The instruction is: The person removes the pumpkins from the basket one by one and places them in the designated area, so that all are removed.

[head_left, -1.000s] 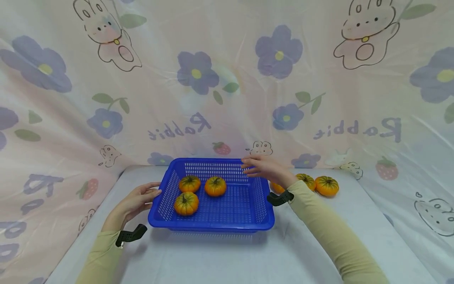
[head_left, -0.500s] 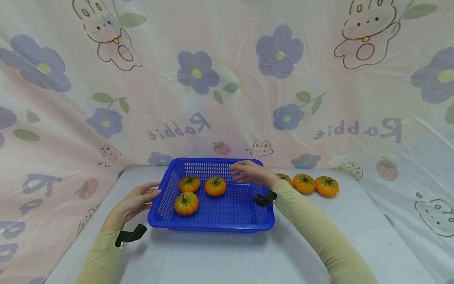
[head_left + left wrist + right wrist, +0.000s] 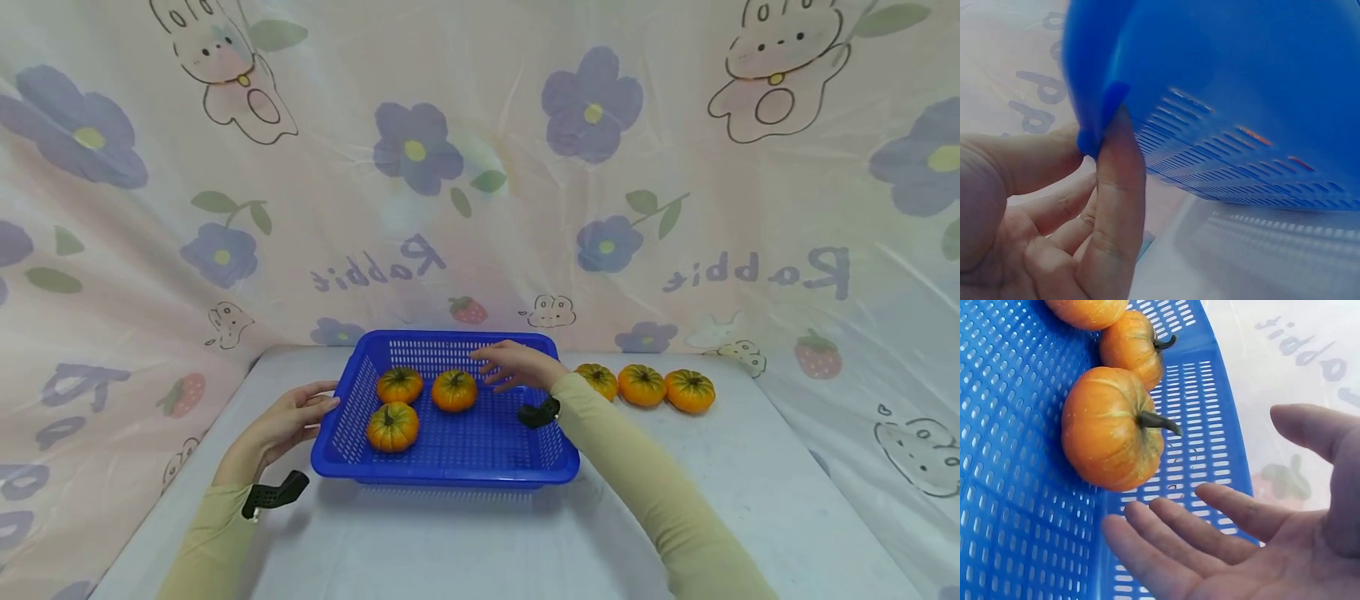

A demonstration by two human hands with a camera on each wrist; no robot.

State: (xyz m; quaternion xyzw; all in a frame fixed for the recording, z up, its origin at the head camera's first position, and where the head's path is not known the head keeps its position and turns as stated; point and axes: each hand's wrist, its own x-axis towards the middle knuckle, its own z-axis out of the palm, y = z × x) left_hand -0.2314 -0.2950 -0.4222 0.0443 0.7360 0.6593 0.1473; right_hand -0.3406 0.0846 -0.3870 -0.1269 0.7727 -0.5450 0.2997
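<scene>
The left hand (image 3: 288, 419) pinches a blue rectangular plastic basket (image 3: 446, 477). The right hand (image 3: 519, 365), fingers extended, hovers near a round orange pumpkin (image 3: 454, 393).

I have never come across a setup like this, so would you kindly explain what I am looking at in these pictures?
There is no machine here, just a person's bare left hand and right hand. The wide picture comes from a camera worn on the head, looking forward and down; the two close ones come from cameras on the wrists. On the white tabletop stands a blue slotted basket with three small orange pumpkins inside, and three more pumpkins sit in a row to its right. The left hand pinches the basket's rim between thumb and finger; the right hand hovers over the basket, fingers spread, holding nothing.
</scene>
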